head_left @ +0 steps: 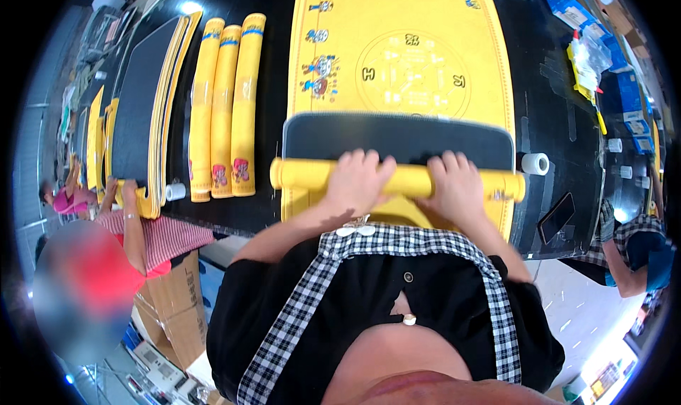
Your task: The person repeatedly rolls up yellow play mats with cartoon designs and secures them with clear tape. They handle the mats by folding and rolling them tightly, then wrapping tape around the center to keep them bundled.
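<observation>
A yellow printed mat, partly rolled up, lies crosswise close to my body, its dark backing facing up beyond the roll. My left hand is closed over the roll left of its middle. Right of the middle, my right hand grips the same roll with fingers curled over its far side. Beneath it lies a flat yellow mat with printed characters along its left edge and a round design. The undersides of both thumbs are partly hidden.
Left of the mats lie three finished yellow rolls and a stack of mats, with a tape roll by a co-worker. To the right are another tape roll, a phone and a yellow-handled tool. Another person works at far right.
</observation>
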`<state>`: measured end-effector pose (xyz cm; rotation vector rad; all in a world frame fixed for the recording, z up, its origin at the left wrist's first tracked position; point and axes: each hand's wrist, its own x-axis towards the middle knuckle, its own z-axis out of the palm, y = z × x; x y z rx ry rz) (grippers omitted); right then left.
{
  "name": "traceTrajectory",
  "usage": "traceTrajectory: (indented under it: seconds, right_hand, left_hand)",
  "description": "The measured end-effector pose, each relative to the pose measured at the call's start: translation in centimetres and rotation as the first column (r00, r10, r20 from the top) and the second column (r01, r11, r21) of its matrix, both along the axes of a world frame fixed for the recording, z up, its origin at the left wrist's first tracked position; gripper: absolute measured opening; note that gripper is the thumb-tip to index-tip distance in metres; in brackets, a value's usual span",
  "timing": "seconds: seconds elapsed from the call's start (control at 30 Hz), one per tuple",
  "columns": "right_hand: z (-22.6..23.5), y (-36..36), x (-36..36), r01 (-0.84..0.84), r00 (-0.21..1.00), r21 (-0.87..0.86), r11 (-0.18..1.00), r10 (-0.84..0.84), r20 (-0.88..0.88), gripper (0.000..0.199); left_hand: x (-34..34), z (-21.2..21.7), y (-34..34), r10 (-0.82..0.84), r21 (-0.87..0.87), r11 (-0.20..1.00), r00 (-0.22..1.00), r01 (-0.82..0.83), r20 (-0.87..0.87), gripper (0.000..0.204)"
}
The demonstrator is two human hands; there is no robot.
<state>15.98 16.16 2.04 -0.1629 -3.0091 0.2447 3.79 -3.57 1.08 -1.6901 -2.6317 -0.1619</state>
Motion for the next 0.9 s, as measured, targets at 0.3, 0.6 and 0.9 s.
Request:
traceTrajectory:
  seconds: [0.3,0.6,0.9]
  right_hand:
    - [-2.7,4.8,-4.9,-0.06,0.971,-0.325,0.944,-0.02,-0.236,0.054]
    - [-4.6,19.6,5.0,0.737,0.628,-0.182,0.651,-0.759,-0.173,0.061]
    - [-5.3,20.8,3.7,0.373,0.656,-0.706,0.602,-0.709,-0.258,0.049]
  left_hand:
    - [0.6,-2.5,3.1,0.017,0.102,0.995,0.998,-0.011,-0.064,0.067]
    - [-2.7,-2.2,6.0,-0.012,0.074,0.997,0.995,0.004,0.098,0.066]
    - [-3.6,-1.8,5.7,-0.025,0.128,0.992,0.942,-0.019,0.334,0.065]
